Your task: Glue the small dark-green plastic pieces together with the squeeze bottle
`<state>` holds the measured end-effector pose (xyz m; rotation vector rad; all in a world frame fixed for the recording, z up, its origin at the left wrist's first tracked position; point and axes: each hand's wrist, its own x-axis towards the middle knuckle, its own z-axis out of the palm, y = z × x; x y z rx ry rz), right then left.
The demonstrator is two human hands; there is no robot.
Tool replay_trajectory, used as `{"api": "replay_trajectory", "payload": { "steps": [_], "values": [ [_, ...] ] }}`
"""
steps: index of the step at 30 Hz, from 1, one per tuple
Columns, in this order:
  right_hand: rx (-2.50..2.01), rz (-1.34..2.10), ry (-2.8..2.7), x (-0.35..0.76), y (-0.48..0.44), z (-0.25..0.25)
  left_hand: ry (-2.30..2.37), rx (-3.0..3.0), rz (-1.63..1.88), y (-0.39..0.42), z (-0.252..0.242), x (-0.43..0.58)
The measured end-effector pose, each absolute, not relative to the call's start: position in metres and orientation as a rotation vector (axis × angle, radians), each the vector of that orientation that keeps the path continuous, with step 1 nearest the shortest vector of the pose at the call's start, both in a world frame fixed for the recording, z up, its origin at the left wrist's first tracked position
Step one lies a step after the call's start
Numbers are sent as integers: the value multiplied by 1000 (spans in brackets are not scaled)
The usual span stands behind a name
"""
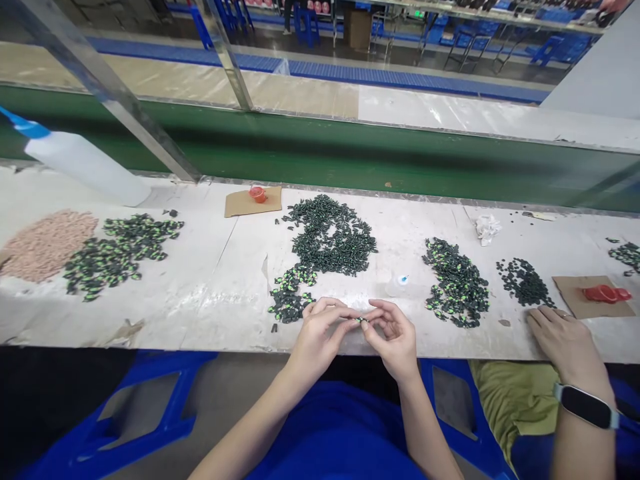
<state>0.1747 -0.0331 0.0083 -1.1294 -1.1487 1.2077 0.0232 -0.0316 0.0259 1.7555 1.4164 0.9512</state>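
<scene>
Near the table's front edge, my left hand (323, 325) and my right hand (393, 333) meet at their fingertips. Pinched between them is a small dark green part with a bright green spot (361, 320); its exact kind is too small to make out. Just left of my left hand lies a pile of dark parts with green spots (293, 293). Beyond my hands spreads a larger pile of plain dark green cylindrical pieces (335, 237). A small clear bottle with a blue tip (397, 285) lies behind my right hand.
On the left are a pink-beige pile (50, 243), a green-spotted pile (117, 250) and a large white bottle (85, 163). Red cups sit on cardboard (230, 207). At right, a co-worker's hand (563, 337) rests by small black pieces (525, 281). A green-sided ledge (350, 150) runs behind.
</scene>
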Motion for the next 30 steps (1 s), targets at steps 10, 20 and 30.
{"api": "replay_trajectory", "payload": {
  "steps": [10, 20, 30],
  "values": [
    [-1196, 1188, -1229, 183, -37, 3, 1365, 1879, 864, -32, 21, 28],
    [-1805, 359, -1076, 255, -32, -2, 1930, 1846, 856, -11, 15, -20],
    [-1697, 48, -1630, 229, -6, -10, 2045, 1974, 743, 7, 12, -20]
  ]
}}
